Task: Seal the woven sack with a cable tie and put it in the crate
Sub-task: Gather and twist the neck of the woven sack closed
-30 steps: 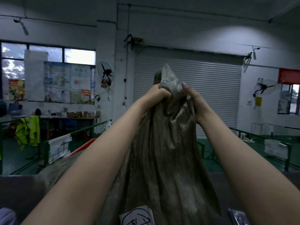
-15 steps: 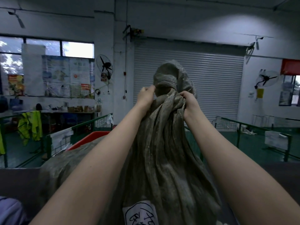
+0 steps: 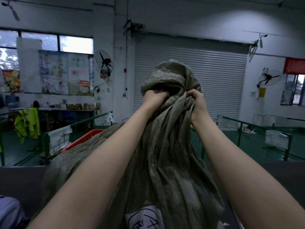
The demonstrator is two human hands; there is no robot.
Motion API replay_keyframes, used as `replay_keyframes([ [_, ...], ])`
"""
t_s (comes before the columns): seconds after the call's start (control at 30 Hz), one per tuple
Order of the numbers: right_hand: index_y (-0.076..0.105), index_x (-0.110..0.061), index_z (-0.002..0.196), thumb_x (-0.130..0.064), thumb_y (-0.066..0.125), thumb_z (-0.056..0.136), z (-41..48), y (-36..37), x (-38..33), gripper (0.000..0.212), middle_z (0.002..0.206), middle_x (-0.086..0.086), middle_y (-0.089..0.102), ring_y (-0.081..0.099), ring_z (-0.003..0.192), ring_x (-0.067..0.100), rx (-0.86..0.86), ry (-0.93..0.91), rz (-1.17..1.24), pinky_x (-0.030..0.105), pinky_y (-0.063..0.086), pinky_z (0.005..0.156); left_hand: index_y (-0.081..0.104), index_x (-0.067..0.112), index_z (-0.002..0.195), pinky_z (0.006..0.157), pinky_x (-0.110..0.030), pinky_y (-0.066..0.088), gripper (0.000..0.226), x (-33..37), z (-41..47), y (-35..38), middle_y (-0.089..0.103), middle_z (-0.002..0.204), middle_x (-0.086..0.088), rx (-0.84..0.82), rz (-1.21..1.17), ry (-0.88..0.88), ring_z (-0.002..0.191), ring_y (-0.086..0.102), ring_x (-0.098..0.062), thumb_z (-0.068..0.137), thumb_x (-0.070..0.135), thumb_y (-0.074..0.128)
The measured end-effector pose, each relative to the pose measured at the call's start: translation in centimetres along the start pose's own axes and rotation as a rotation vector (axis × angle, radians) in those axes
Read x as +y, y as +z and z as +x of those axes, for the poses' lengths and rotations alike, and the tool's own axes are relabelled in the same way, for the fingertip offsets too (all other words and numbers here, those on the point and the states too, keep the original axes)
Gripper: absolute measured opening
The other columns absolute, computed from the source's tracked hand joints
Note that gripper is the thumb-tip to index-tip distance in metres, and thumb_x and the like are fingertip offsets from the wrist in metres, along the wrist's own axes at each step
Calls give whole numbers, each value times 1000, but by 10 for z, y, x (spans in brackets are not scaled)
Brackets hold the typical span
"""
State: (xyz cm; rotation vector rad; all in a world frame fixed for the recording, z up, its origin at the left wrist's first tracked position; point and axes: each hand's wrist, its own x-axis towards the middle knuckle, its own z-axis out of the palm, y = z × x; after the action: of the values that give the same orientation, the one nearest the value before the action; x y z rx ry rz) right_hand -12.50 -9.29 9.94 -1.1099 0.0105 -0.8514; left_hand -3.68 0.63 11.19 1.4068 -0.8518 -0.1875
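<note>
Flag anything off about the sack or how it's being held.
Nothing stands out. Both hands, left hand and right hand, bunch the neck of the woven sack; no tear or spill shows. No cable tie is visible.

A: What's around me? A big grey roller shutter straight ahead, with a wall fan to its left and another fan off to my right.

B: Anything closer?

A: Green railings, hi-vis vests hanging at left, and posters covering the window.
</note>
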Motion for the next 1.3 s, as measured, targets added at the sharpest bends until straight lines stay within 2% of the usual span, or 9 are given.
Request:
replay_keyframes([
  [0.13, 61, 3, 86, -11, 48, 82, -1, -11, 1, 19, 62, 9, 67, 63, 55, 19, 91, -4, -220, 25, 53, 60, 48, 2, 128, 96, -29, 42, 50, 10, 5, -9, 55, 132, -16, 137, -119, 7, 120, 52, -30, 84, 20, 61],
  [0.23, 53, 4, 120, -13, 63, 69, 2, -15, 5, 55, 95, 18, 66, 66, 71, 24, 151, 5, -394, 29, 57, 62, 48, 3, 129, 99, -29, 40, 47, 16, 2, -5, 54, 134, -16, 152, -38, 107, 123, 50, -30, 87, 22, 58],
  [0.43, 71, -8, 71, -7, 43, 87, -13, 0, -1, 32, 58, 3, 70, 65, 53, 14, -224, 56, -242, 21, 54, 58, 54, 2, 124, 82, -20, 41, 35, 23, -9, 14, 59, 127, -14, -4, 103, 344, 117, 54, -27, 91, 8, 46],
  [0.63, 64, -7, 86, -13, 48, 89, -12, 17, 4, 17, 62, 5, 73, 68, 59, 17, -149, 69, -174, 28, 56, 69, 59, 14, 81, 59, -17, 52, 36, 26, -19, 6, 71, 67, 3, -311, -424, 122, 60, 66, -6, 98, 22, 28],
  [0.83, 58, -6, 80, -19, 34, 94, -8, 14, 15, 31, 51, 6, 70, 67, 48, 17, 13, 58, 33, 27, 53, 64, 53, 3, 121, 68, -17, 44, 33, 12, 7, -18, 62, 104, -6, 67, 10, 201, 87, 53, -12, 94, 19, 43],
  [1.0, 60, -5, 96, -25, 46, 77, -16, 22, 21, 31, 79, 13, 71, 67, 76, 25, -129, -8, 197, 29, 56, 72, 22, 6, 144, 107, -29, 29, 73, -12, 1, -37, 26, 152, -15, -389, 472, 134, 138, 30, -28, 87, 48, 42],
  [1.1, 58, -5, 105, -34, 54, 67, -18, 25, 29, 48, 96, 15, 62, 60, 89, 27, -177, 4, 242, 34, 49, 84, 11, -1, 144, 88, -7, 33, 122, -7, -20, -38, 11, 147, 4, -515, 340, 161, 134, 21, -10, 61, 81, 46],
  [1.2, 52, -2, 124, -35, 64, 63, -13, 24, 31, 71, 117, 23, 55, 53, 111, 34, -143, 31, 181, 40, 39, 104, 35, -2, 137, 61, -3, 43, 56, -11, -17, -38, 34, 149, -13, -468, 239, 24, 121, 41, -15, 96, 37, 34],
  [1.3, 49, 3, 129, -29, 61, 71, -11, 23, 26, 67, 129, 27, 51, 52, 119, 38, -112, 24, 85, 44, 40, 106, 61, 5, 98, 55, -16, 43, 23, -6, -14, -36, 62, 100, -14, -241, 206, 7, 82, 58, -17, 95, 16, 41],
])
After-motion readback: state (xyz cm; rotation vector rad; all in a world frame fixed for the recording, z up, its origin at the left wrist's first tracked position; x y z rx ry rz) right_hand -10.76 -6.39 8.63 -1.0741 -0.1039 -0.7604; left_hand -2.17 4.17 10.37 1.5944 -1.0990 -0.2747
